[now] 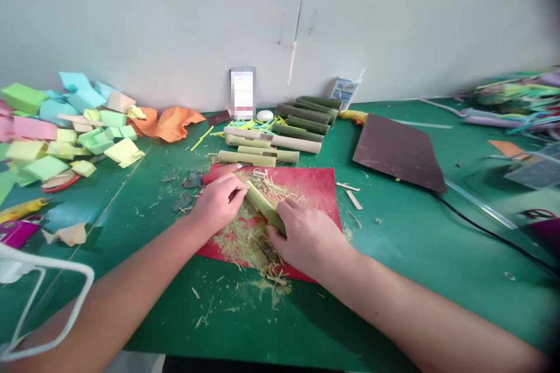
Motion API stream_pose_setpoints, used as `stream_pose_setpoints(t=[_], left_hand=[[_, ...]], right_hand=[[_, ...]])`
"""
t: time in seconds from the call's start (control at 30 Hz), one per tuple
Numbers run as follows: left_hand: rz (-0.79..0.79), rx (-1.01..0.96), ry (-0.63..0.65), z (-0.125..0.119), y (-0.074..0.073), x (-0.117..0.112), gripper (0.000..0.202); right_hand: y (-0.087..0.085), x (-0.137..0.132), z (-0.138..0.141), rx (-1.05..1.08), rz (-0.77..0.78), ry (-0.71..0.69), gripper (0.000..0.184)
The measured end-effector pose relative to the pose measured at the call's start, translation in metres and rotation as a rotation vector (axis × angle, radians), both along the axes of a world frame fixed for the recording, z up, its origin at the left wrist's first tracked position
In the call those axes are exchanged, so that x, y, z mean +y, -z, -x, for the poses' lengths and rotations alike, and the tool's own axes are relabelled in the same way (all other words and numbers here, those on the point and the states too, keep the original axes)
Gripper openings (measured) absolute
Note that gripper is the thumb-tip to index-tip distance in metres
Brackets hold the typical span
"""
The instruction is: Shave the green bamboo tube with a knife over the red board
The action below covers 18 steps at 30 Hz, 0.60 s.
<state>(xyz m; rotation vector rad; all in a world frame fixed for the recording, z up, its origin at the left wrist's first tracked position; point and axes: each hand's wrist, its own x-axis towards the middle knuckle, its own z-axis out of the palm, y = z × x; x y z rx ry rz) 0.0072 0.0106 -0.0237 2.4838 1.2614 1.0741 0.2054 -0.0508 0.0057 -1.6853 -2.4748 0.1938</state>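
Observation:
My right hand (306, 236) is wrapped round the near end of a pale green bamboo stick (261, 203) that lies slanted over a red cutting mat (319, 183). My left hand (219, 203) is closed at the stick's far end, and a red-handled knife (221, 172) pokes out past its knuckles. Pale shavings (245, 239) cover the mat between and below both hands.
Several peeled and dark green bamboo pieces (280, 134) lie behind the mat by the wall. Folded coloured paper boxes (65, 128) and orange paper (168, 122) fill the left. A dark brown sheet (398, 151) and a black cable (481, 227) lie to the right.

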Motion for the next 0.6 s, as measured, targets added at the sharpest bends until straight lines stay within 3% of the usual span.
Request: stream_pose_setpoints(t=[0.2,0.6], left_hand=[[0.017,-0.106,-0.148,0.005,-0.002,0.001,0.007],[0.162,-0.218,-0.179,0.007,-0.004,-0.003,0.012]], right_hand=[[-0.002,0.001,-0.001,-0.032,-0.028,0.019,0.02],[0.003,0.013,-0.012,-0.048,-0.208,-0.013,0.014]])
